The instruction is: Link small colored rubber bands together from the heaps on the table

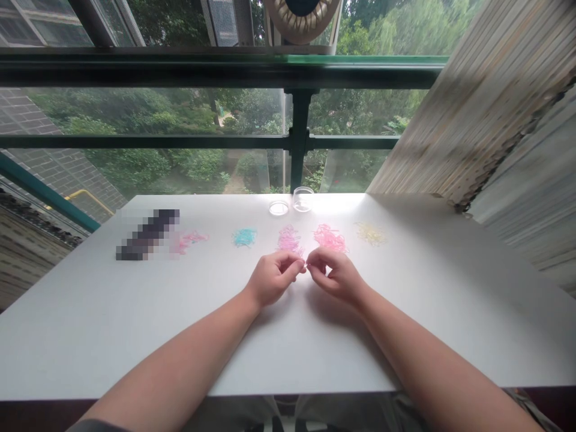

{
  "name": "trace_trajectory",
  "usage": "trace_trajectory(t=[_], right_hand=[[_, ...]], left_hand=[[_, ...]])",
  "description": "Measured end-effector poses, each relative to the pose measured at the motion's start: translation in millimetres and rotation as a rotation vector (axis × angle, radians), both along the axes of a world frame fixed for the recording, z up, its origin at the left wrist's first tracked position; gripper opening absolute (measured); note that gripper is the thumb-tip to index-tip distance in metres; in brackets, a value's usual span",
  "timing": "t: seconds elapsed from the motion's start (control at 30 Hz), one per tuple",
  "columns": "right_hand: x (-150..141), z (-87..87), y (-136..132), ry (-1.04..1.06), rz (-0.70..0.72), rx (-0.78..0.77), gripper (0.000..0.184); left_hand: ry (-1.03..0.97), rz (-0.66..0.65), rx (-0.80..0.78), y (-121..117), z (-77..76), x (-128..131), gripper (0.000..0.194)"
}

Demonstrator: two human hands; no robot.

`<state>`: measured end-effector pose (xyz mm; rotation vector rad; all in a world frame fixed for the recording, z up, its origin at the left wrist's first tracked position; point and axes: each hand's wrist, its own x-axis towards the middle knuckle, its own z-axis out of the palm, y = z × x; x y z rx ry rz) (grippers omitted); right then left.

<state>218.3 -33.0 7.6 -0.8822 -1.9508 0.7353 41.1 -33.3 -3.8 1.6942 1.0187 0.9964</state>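
My left hand (275,277) and my right hand (335,273) meet over the middle of the white table, fingertips pinched almost together. Whatever lies between the fingertips is too small to make out. Just beyond them are a pile of lilac-pink thin bands (289,238) and a larger pile of bright pink bands (330,237). A turquoise pile (244,236) sits to the left, and a pale yellow pile (371,233) to the right. Farther left lies a loose pink pile (192,240) with a bit of turquoise in it.
A clear round container (303,200) and a clear round lid (278,208) stand at the table's far edge. A blurred-out dark object (148,234) lies at the left. Behind the white table (135,336) are green window bars (299,114), with a curtain (450,102) hanging on the right.
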Motion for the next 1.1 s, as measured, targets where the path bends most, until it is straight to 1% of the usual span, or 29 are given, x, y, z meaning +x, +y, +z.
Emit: trace_trajectory(t=[0.07,0.13,0.2,0.27,0.47,0.73,0.93,1.1], right_hand=[[0.2,0.1,0.0,0.006,0.003,0.005,0.013],[0.3,0.3,-0.1,0.011,0.014,0.003,0.012],[0.3,0.3,-0.3,0.017,0.027,-0.001,0.011],[0.1,0.5,-0.5,0.024,0.030,0.001,0.009],[-0.6,2.8,-0.7,0.023,0.032,0.041,0.008],[0.7,-0.4,0.3,0.035,0.017,0.066,0.013],[1.1,-0.1,1.2,0.021,0.014,0.077,0.012],[1.3,-0.1,1.3,0.023,-0.013,0.080,0.009]], left_hand=[[-0.002,-0.023,-0.021,-0.2,1.3,0.3,0.027],[-0.009,-0.074,-0.036,-0.6,3.5,0.6,0.027],[-0.023,-0.128,-0.036,-1.1,5.8,0.6,0.029],[-0.036,-0.146,-0.025,-1.4,7.5,0.6,0.030],[-0.054,-0.104,-0.031,-0.9,8.0,0.3,0.027],[-0.087,-0.109,-0.028,2.1,3.7,-0.2,0.030],[-0.100,-0.089,-0.015,2.2,2.3,0.6,0.023],[-0.107,-0.052,0.004,2.5,0.6,1.9,0.022]])
